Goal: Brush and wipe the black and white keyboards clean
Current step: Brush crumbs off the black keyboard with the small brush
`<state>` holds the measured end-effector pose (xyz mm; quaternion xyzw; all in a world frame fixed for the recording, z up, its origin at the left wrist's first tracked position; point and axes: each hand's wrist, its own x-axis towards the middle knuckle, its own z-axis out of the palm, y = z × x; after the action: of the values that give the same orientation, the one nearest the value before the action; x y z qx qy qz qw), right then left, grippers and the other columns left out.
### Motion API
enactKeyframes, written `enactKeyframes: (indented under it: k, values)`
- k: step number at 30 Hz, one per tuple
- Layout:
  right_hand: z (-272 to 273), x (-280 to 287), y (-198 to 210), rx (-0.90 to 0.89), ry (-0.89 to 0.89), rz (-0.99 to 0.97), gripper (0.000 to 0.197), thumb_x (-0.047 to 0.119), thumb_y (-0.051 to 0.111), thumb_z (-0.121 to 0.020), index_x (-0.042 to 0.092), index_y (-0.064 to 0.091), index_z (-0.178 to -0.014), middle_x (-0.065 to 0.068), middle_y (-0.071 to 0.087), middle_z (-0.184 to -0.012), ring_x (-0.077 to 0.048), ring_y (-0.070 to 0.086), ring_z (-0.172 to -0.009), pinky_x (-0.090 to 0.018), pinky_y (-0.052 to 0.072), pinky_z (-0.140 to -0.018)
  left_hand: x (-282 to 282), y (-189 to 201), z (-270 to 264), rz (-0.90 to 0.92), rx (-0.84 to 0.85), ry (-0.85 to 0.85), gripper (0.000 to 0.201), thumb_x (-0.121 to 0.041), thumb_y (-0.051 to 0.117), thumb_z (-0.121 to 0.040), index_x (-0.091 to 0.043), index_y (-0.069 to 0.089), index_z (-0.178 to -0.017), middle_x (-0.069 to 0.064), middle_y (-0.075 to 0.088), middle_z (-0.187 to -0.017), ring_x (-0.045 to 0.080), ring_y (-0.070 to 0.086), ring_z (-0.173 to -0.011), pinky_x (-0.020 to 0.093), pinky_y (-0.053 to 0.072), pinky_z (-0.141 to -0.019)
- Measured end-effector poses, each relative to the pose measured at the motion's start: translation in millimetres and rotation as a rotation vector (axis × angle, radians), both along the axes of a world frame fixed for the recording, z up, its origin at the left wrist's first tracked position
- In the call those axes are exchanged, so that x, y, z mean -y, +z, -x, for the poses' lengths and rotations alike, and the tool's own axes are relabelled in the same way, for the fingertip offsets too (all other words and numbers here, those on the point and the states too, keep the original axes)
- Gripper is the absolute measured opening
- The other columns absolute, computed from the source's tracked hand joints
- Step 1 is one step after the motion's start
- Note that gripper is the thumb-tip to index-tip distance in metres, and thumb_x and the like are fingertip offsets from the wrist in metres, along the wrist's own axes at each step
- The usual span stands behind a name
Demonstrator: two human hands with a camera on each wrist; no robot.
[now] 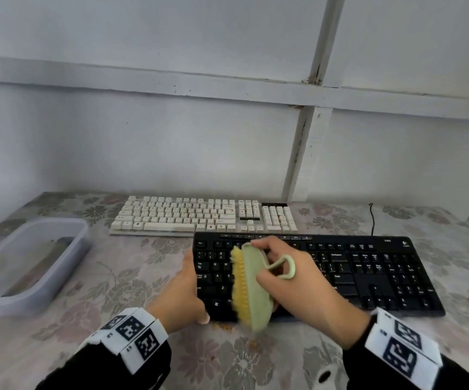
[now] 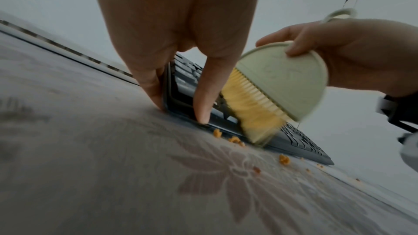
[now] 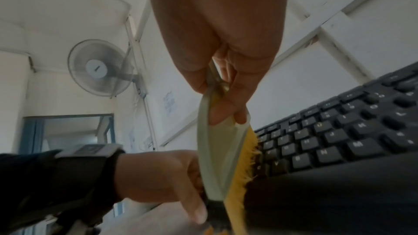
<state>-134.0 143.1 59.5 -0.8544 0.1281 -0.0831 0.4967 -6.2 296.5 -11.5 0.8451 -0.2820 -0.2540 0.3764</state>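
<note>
Brushing step on the flat black plastic keyboard point(image 1: 326, 274) near the desk's front edge — right hand point(image 1: 306, 280) gripping the pale green yellow-bristled scrub brush point(image 1: 251, 288), left hand point(image 1: 184, 291) clasping its left end. Next: sweep rightward. Orange crumbs point(image 2: 235, 139) blurred; cream keyboard point(image 1: 202, 216) behind untouched — dirt unclear

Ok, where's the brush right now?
In the head view the brush is in the right hand, bristles on the black keyboard's left end, beside the left hand.

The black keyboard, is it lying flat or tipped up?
Flat. The black keyboard lies on the flowered tablecloth; the left hand steadies its left end.
</note>
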Motion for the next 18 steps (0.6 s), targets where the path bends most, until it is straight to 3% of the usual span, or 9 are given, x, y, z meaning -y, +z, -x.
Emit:
enactKeyframes:
  k: [4,7,9,12,16,18]
  values:
    - [11.6,-0.1,1.6,-0.087,0.073,-0.025,0.038,0.008,0.051,-0.085,0.033,0.059,-0.113,-0.010,0.062,-0.082,-0.014,0.049,-0.057,-0.022,0.046,-0.049,-1.0,-0.7,-1.1,0.016,-0.019,-0.008,0.116,0.010,0.066,-0.062,-0.033,-0.005,-0.143,0.002,0.060,-0.089,0.014,0.061,-0.080,0.019,0.045,-0.058]
    - [-0.3,6.1,17.1,0.018,0.016,-0.049,0.038,0.001,0.052,-0.083,0.025,0.061,-0.111,-0.003,0.063,-0.084,-0.004,0.056,-0.051,-0.016,0.045,-0.045,-2.8,1.7,-1.3,0.040,-0.028,-0.028,0.117,0.010,0.067,-0.063,-0.036,-0.004,-0.143,-0.001,0.057,-0.104,0.012,0.059,-0.090,0.022,0.050,-0.070]
    - [-14.0,6.9,25.7,0.092,-0.017,-0.082,0.038,0.000,0.051,-0.086,0.022,0.059,-0.116,-0.002,0.063,-0.090,-0.005,0.062,-0.055,-0.019,0.049,-0.047,-4.2,3.8,-0.5,0.061,-0.030,-0.043,0.116,0.010,0.067,-0.063,-0.037,-0.004,-0.143,-0.002,0.056,-0.109,0.011,0.058,-0.093,0.026,0.052,-0.077]
    - [-33.7,4.0,27.2,0.139,-0.033,-0.077,0.040,0.003,0.050,-0.088,0.024,0.055,-0.121,-0.004,0.062,-0.090,-0.016,0.068,-0.065,-0.028,0.057,-0.053,-6.2,5.2,0.1,0.093,-0.046,-0.058,0.116,0.009,0.065,-0.063,-0.040,-0.004,-0.143,-0.002,0.056,-0.110,0.012,0.059,-0.093,0.028,0.053,-0.079]
    - [-45.3,-1.3,22.3,0.147,-0.024,-0.026,0.038,0.004,0.049,-0.088,0.025,0.054,-0.120,-0.007,0.062,-0.089,-0.023,0.065,-0.066,-0.031,0.059,-0.056,-6.3,6.9,0.7,0.116,-0.063,-0.085,0.115,0.011,0.062,-0.063,-0.039,-0.005,-0.143,0.001,0.055,-0.107,0.015,0.059,-0.087,0.025,0.051,-0.072]
    - [-43.7,-2.8,16.9,0.135,-0.015,-0.021,0.037,0.004,0.049,-0.088,0.027,0.053,-0.117,-0.011,0.063,-0.091,-0.031,0.067,-0.070,-0.038,0.060,-0.058,-6.4,7.3,0.3,0.123,-0.085,-0.087,0.113,0.012,0.059,-0.064,-0.038,-0.005,-0.143,0.005,0.056,-0.105,0.015,0.057,-0.084,0.025,0.050,-0.071]
